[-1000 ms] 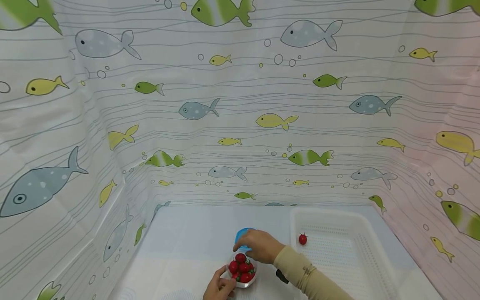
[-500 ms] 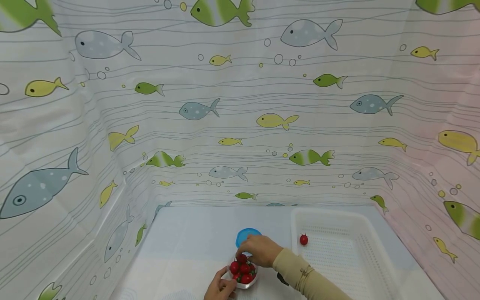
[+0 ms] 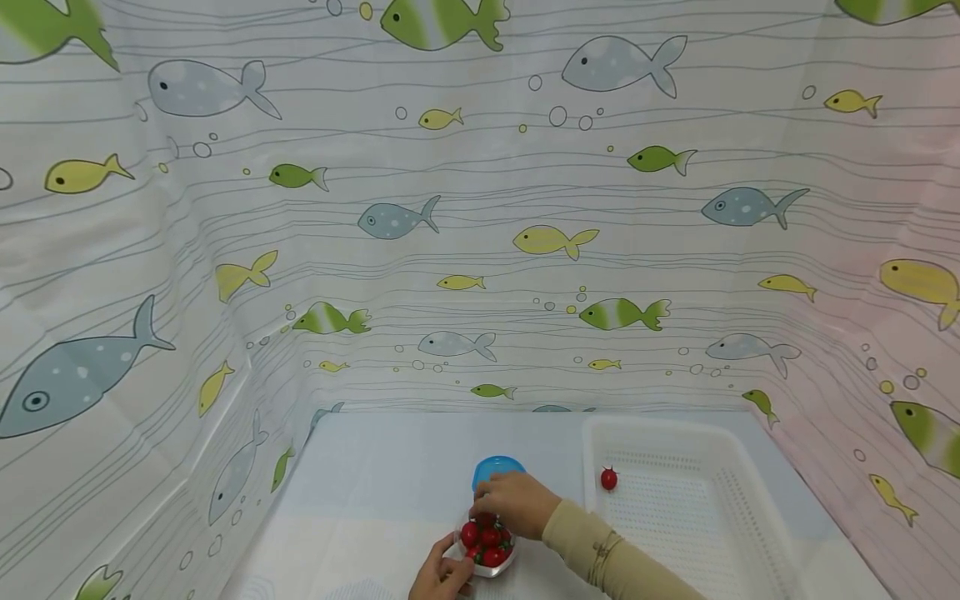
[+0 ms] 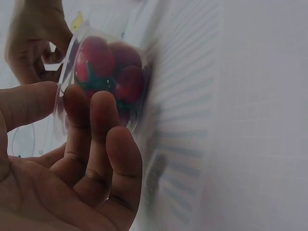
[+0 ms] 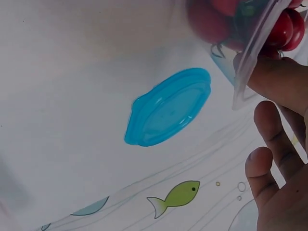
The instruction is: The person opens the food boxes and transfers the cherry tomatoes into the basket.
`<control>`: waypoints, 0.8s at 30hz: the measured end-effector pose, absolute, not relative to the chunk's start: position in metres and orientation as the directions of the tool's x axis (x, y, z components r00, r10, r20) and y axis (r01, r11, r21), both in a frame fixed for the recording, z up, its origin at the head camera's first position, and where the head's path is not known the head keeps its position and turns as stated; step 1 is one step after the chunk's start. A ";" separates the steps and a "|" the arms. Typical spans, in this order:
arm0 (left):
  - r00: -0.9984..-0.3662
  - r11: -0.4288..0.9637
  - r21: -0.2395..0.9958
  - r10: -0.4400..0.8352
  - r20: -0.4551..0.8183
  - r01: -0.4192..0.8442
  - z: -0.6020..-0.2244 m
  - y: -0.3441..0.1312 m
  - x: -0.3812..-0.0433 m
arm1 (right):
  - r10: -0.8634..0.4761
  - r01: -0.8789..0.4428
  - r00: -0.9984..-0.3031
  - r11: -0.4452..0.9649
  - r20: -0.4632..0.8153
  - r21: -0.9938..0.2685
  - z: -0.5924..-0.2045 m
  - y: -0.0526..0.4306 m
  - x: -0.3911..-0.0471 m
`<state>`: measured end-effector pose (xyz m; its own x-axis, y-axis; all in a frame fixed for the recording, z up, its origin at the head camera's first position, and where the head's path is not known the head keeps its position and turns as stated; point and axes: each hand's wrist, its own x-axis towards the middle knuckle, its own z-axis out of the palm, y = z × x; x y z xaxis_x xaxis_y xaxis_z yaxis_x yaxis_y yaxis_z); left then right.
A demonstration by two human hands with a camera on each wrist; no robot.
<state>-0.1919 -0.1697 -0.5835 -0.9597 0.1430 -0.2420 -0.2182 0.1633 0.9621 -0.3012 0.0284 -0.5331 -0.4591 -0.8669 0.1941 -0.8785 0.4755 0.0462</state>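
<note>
A small clear plastic container [image 3: 487,572] heaped with red cherry tomatoes [image 3: 492,557] stands on the table, low in the head view. My left hand [image 3: 441,573] steadies it, thumb at the rim and fingers along the side; in the left wrist view several fingers are loosely bent against the clear wall. From the far right, my right hand [image 3: 517,504] reaches over the container. Its thumb and fingers close around a cherry tomato [image 3: 486,518] at the far side of the heap, largely covered by the fingers. In the right wrist view the thumb [image 5: 274,82] dips inside the rim.
Behind the container lies a blue lid [image 3: 491,468], partly covered by the right hand in the head view. A white perforated basket [image 3: 675,500] stands at right, with one cherry tomato [image 3: 609,478] in its far left corner. Fish-patterned sheeting [image 3: 480,250] surrounds the table.
My right hand has lowered from above the heap, its fingers coming around the tomato at the far side. More of the blue lid shows. The left hand keeps its place on the container.
</note>
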 end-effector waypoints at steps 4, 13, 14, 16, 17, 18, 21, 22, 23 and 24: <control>-0.962 0.166 0.964 0.139 -0.233 -0.210 -0.583 -0.170 -0.192 | -0.876 -0.879 -0.433 0.463 0.213 0.116 -0.538 0.027 -0.301; -0.961 0.168 0.964 0.149 -0.232 -0.207 -0.585 -0.170 -0.193 | -0.880 -0.877 -0.410 0.453 0.241 0.162 -0.542 0.027 -0.300; -0.961 0.168 0.964 0.149 -0.233 -0.208 -0.585 -0.170 -0.193 | -0.880 -0.876 -0.411 0.454 0.238 0.163 -0.541 0.027 -0.300; -0.961 0.167 0.963 0.148 -0.236 -0.211 -0.586 -0.171 -0.193 | -0.878 -0.873 -0.415 0.458 0.236 0.169 -0.539 0.027 -0.299; -0.960 0.166 0.963 0.148 -0.236 -0.212 -0.586 -0.171 -0.194 | -0.876 -0.871 -0.419 0.462 0.237 0.169 -0.538 0.027 -0.298; -0.960 0.165 0.963 0.147 -0.238 -0.213 -0.587 -0.171 -0.194 | -0.874 -0.869 -0.423 0.466 0.240 0.166 -0.537 0.027 -0.298; -0.958 0.165 0.962 0.148 -0.244 -0.219 -0.589 -0.173 -0.195 | -0.867 -0.867 -0.425 0.472 0.259 0.158 -0.533 0.028 -0.296; -0.958 0.164 0.961 0.150 -0.246 -0.221 -0.589 -0.173 -0.195 | -0.865 -0.866 -0.425 0.474 0.266 0.156 -0.532 0.028 -0.295; -0.958 0.162 0.962 0.151 -0.246 -0.221 -0.589 -0.173 -0.195 | -0.862 -0.866 -0.426 0.476 0.274 0.152 -0.530 0.028 -0.295; -0.957 0.162 0.961 0.152 -0.247 -0.223 -0.590 -0.173 -0.195 | -0.860 -0.866 -0.426 0.478 0.282 0.149 -0.530 0.028 -0.295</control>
<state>-0.1950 -0.1735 -0.5896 -0.9569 0.1519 -0.2473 -0.2228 0.1617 0.9614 -0.2949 0.0282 -0.5303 -0.4263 -0.8596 0.2816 -0.8655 0.4781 0.1491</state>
